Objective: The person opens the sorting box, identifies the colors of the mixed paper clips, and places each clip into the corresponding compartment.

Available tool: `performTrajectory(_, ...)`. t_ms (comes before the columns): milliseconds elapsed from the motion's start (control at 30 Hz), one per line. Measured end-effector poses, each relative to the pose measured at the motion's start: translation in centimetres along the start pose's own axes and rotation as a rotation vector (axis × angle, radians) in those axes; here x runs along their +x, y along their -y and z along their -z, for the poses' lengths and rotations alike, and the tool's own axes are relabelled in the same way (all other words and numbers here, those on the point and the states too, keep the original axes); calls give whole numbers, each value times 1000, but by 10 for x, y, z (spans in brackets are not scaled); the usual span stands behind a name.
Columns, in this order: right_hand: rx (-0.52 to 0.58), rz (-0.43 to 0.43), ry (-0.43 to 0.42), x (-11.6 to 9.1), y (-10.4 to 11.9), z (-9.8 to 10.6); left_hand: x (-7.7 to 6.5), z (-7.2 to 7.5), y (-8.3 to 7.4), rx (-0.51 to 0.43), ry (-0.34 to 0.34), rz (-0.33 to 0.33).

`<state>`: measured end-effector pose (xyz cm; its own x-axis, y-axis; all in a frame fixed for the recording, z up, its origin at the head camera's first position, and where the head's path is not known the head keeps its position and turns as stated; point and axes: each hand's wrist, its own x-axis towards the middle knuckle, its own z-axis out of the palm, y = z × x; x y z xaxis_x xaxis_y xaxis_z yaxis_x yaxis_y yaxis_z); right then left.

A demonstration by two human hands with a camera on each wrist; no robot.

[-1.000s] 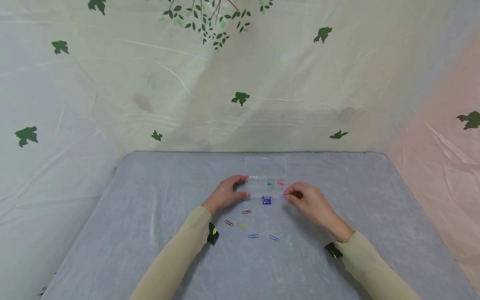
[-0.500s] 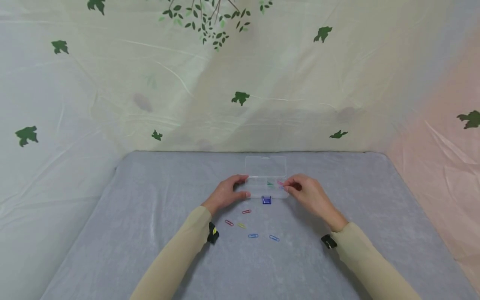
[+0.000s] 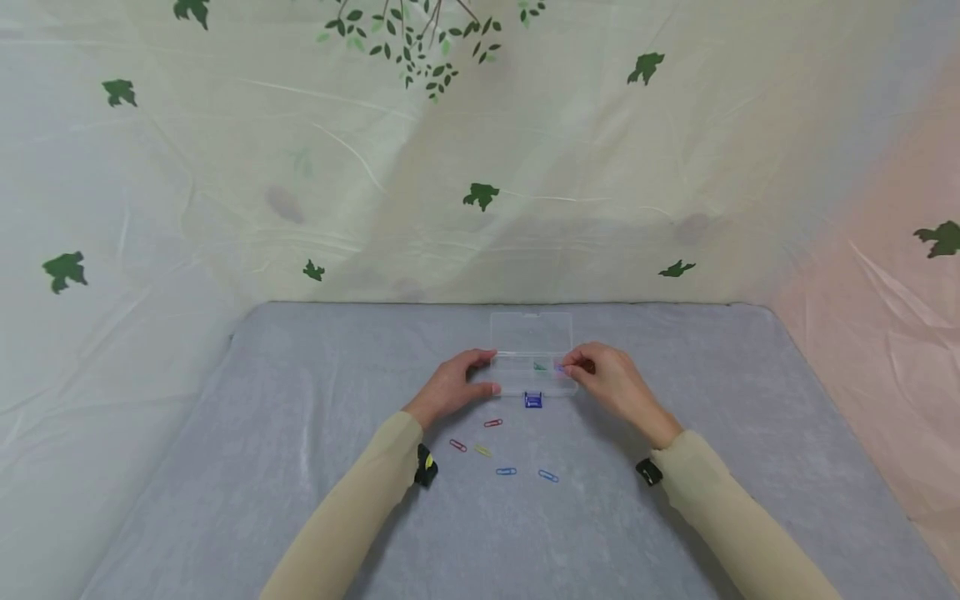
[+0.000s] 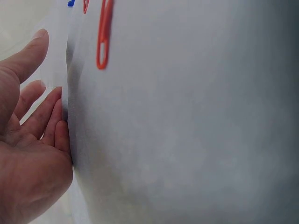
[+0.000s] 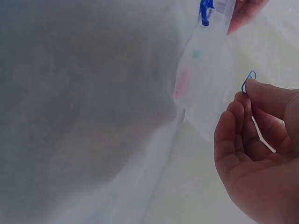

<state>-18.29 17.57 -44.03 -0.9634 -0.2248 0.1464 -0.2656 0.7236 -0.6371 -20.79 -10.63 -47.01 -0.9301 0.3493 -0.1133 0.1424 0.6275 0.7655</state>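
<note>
A clear plastic box (image 3: 517,386) stands on the cloth with its see-through lid (image 3: 531,332) raised at the back and a blue latch (image 3: 533,400) at the front. My left hand (image 3: 448,388) grips the box's left end, thumb at the front and fingers at the back. Between thumb and fingertips, my right hand (image 3: 617,382) pinches a blue paper clip (image 5: 244,86) over the box's right end. Inside the box lie green clips (image 3: 540,367) and, seen through its wall in the right wrist view, something pink (image 5: 183,81).
In front of the box, loose paper clips lie on the grey cloth (image 3: 300,500): two red, one of them a red clip (image 3: 458,446) on the left, a yellow clip (image 3: 483,451), and two blue, one a blue clip (image 3: 548,476). A patterned curtain (image 3: 480,250) hangs behind.
From the box's front right corner, my right hand has moved back and slightly left with the blue paper clip, over the right compartment. My left hand has stayed in place.
</note>
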Motion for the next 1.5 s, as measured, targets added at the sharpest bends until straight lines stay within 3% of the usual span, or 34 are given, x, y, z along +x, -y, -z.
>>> performTrajectory(367,-53,51,27,7,-4,-7,1,-1,2,2,-8,-6)
performTrajectory(600,-84,24,61,8,-4,-10,2,0,2,1,-8,-8)
performTrajectory(1000,-100,48,76,7,-2,-13,1,-1,3,6,-13,-7)
performTrajectory(1300,-103,100,55,-4,11,-16,2,-1,3,1,-11,-11)
performTrajectory(1500,-76,222,53,-13,25,-24,2,-1,3,1,-8,-21)
